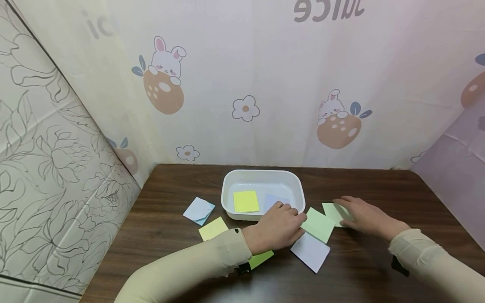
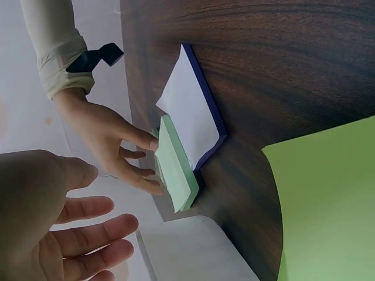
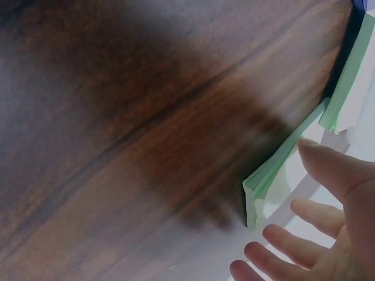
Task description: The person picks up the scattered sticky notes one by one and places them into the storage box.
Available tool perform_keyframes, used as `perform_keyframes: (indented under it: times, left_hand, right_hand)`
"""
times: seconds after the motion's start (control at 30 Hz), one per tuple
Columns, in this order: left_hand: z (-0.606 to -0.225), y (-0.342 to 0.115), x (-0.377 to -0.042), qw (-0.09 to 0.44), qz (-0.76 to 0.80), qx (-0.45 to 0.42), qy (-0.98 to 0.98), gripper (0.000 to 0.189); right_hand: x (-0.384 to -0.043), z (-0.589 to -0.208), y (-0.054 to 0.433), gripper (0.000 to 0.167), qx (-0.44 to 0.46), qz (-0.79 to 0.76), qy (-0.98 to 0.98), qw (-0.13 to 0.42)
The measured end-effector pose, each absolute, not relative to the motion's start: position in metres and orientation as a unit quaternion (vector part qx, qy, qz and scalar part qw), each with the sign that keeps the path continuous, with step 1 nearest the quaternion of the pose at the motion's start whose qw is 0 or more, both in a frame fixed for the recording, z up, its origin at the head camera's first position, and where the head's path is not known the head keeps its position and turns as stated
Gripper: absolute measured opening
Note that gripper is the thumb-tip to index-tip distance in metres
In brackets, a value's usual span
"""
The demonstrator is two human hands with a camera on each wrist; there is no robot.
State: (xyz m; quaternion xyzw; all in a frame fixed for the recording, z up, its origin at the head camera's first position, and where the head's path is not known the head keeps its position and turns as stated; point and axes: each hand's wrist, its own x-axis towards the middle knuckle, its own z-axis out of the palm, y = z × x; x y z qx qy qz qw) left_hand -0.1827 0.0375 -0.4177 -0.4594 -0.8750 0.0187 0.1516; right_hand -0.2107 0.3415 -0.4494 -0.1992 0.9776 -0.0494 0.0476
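The right hand (image 1: pixel 364 217), grip spread, is straddling the rightmost pale-green pad (image 1: pixel 333 213) on the worktop (image 1: pixel 182 181), apparently for a pickup, while the left hand (image 1: pixel 277 228) is hovering loosely spread near the white tray (image 1: pixel 261 173), the next move likely calling for a pinch.

Two paper pads (image 1: pixel 319 226) are pale green, the tray (image 1: pixel 261 173) white, the table (image 1: pixel 182 181) streaky brown, the backdrop (image 1: pixel 280 84) rabbit-printed
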Motion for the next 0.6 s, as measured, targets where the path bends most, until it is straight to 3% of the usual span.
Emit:
perform_keyframes:
  times: [0.43,0.6]
  left_hand:
    - [-0.4213,0.0378,-0.1823,0.157,0.019,-0.463,-0.872,0.016]
    - [-0.4218,0.0376,-0.1815,0.16,0.024,-0.466,-0.87,0.017]
  right_hand:
    - [-0.2153,-0.4469,0.3449,0.074,-0.176,-0.092,0.976,0.087]
    - [-0.2171,-0.4454,0.346,0.068,-0.149,-0.111,0.978,0.091]
